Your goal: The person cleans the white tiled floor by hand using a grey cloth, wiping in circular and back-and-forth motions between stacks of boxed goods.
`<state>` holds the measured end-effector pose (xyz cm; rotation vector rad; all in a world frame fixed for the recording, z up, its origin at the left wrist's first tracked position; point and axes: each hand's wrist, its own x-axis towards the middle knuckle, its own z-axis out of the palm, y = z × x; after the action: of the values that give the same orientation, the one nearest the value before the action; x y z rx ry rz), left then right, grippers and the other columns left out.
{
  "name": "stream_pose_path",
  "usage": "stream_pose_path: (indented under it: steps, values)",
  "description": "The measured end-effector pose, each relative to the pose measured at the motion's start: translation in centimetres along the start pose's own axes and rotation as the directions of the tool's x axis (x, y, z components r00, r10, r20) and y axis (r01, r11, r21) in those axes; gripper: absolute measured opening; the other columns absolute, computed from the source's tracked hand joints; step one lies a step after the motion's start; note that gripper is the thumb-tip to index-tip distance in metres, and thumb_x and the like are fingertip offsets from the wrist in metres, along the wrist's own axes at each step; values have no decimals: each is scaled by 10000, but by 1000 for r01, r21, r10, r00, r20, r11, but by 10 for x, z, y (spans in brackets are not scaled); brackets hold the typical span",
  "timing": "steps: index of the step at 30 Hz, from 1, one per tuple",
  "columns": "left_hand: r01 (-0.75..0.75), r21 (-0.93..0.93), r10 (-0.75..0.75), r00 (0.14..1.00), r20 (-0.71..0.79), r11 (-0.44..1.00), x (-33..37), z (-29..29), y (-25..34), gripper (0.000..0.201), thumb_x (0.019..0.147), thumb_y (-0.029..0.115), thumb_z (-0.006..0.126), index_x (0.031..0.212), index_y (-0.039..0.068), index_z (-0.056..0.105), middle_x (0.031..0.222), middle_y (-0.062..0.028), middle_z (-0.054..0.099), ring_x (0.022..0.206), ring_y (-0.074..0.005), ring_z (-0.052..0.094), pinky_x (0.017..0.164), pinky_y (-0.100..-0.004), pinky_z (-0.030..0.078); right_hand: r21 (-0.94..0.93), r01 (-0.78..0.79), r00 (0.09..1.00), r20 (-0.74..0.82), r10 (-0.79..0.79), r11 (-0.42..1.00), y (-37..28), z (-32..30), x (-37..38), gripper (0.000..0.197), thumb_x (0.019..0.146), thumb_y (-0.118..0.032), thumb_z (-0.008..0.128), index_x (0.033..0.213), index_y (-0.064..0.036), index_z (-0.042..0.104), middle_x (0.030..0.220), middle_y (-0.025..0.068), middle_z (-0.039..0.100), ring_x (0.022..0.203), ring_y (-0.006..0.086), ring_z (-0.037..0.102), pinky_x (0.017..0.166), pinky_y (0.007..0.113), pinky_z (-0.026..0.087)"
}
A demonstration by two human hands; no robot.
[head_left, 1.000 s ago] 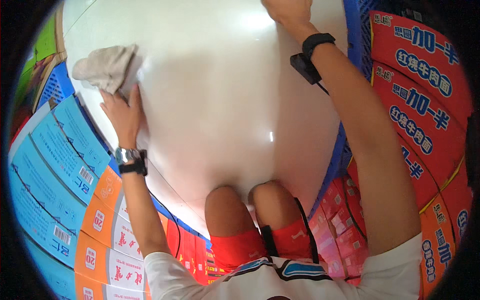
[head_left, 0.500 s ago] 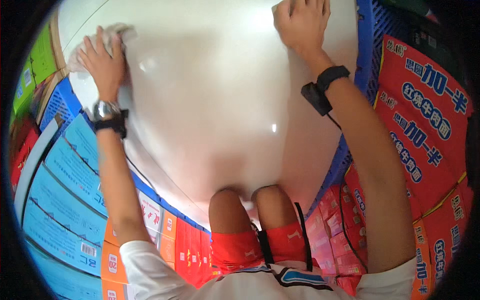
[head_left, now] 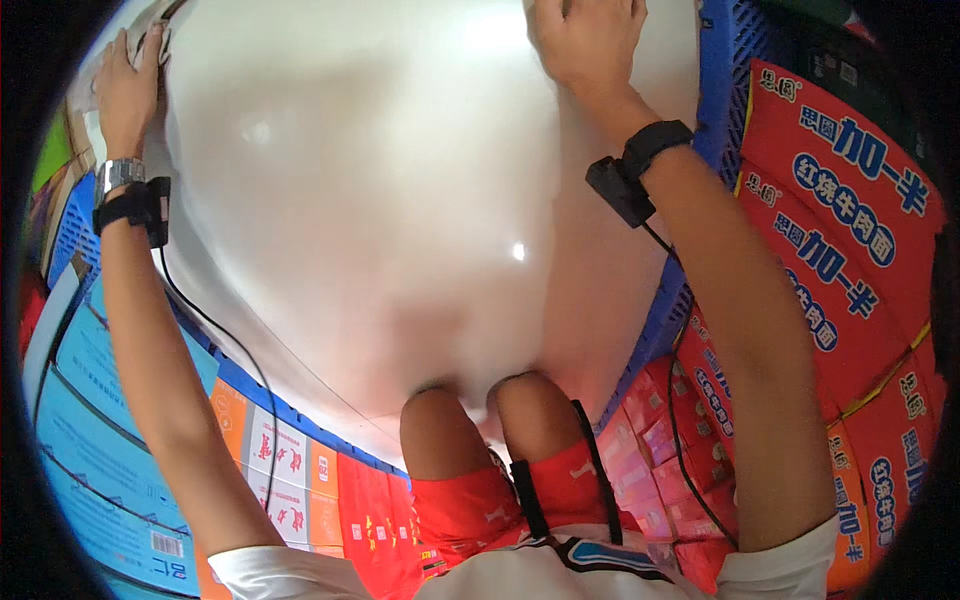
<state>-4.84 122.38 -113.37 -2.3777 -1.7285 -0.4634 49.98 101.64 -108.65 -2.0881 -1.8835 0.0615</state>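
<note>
A large glossy white panel spreads beneath me, and my bare knees rest at its near edge. At its far left edge, my left hand has its fingers over a pale greyish cloth, pressing it to the rim. Much of the cloth lies hidden under that hand. My right hand is on the panel's far right, fingers curled into a fist; the top of the picture cuts it off, so whatever may be inside is hidden. Each wrist wears a black strap with a small device and a cable.
Blue plastic lattice borders the panel on the right and partly on the left. Red cartons are stacked at the right. Light blue cartons stand at the left, with orange-and-white ones and red packages beside my legs.
My left hand has slid left and away from me, from the panel's surface to its edge, taking the cloth along. My right hand stays in a fist; the view has shifted slightly.
</note>
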Motion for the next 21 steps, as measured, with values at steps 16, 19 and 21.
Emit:
stream_pose_path:
  steps: [16, 19, 21]
  values:
    - [370, -193, -163, 740, 653, 909, -473, -279, 310, 1079, 1012, 318, 855, 1861, 58, 241, 1925, -348, 102, 1737, -676, 44, 1392, -780, 126, 31, -47, 999, -9, 47, 998, -5, 0, -3, 720, 1083, -285, 531, 1737, 11, 487, 1835, 326, 382, 1734, 481, 299, 1434, 642, 165]
    - [340, -183, -128, 715, 687, 922, -470, -279, 307, 1057, 1010, 317, 860, 1853, 61, 274, 1923, -338, 132, 1734, -676, 54, 1393, -774, 132, 52, -25, 1000, -10, 25, 998, -4, 2, -4, 727, 1077, -280, 532, 1734, 29, 482, 1826, 335, 391, 1725, 489, 315, 1426, 655, 180]
    - [291, -170, -94, 711, 697, 942, -436, -261, 304, 1001, 1018, 305, 850, 1835, 52, 331, 1925, -314, 169, 1737, -660, 73, 1397, -765, 132, 28, -19, 1000, -17, 19, 999, 4, 1, -5, 725, 1073, -272, 536, 1729, 34, 487, 1822, 339, 395, 1721, 493, 320, 1423, 661, 182]
